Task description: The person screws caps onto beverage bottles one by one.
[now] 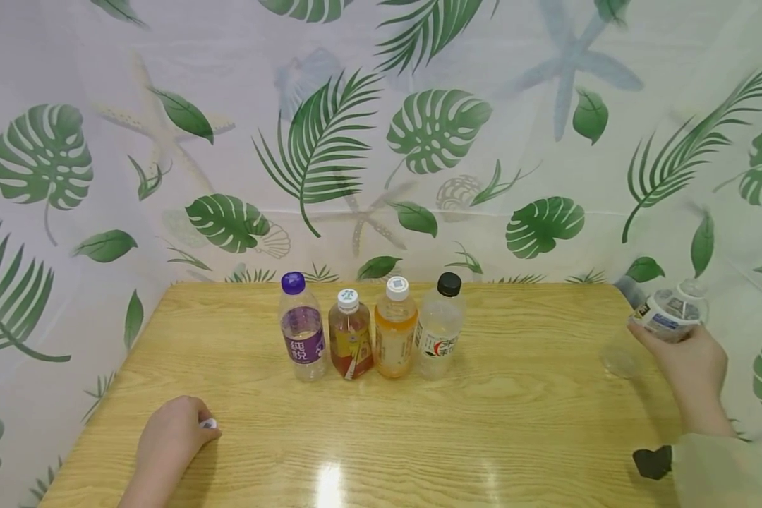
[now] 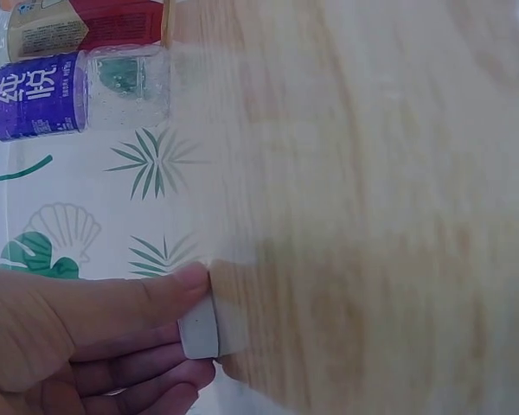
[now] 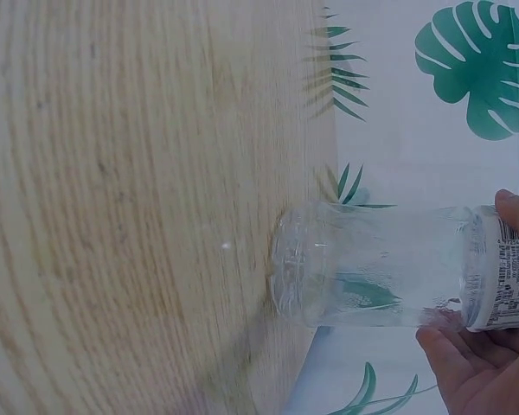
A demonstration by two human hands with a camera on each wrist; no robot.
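Note:
At the table's left side, my left hand (image 1: 174,434) pinches a small white bottle cap (image 1: 209,423) between thumb and fingers. The cap (image 2: 200,327) is at the tabletop in the left wrist view; whether it touches is hard to tell. Over at the right edge, my right hand (image 1: 695,363) grips a clear plastic bottle (image 1: 669,310) around its white label. The bottle's mouth looks uncapped in the head view. Its clear base (image 3: 298,264) is down at the tabletop in the right wrist view, contact unclear.
Mid-table, four-sided company stands in a row: a purple-capped bottle (image 1: 303,331), a white-capped red-brown one (image 1: 351,339), a white-capped orange one (image 1: 395,331) and a black-capped clear one (image 1: 441,328). A leaf-patterned cloth (image 1: 355,141) hangs behind the wooden table (image 1: 482,437).

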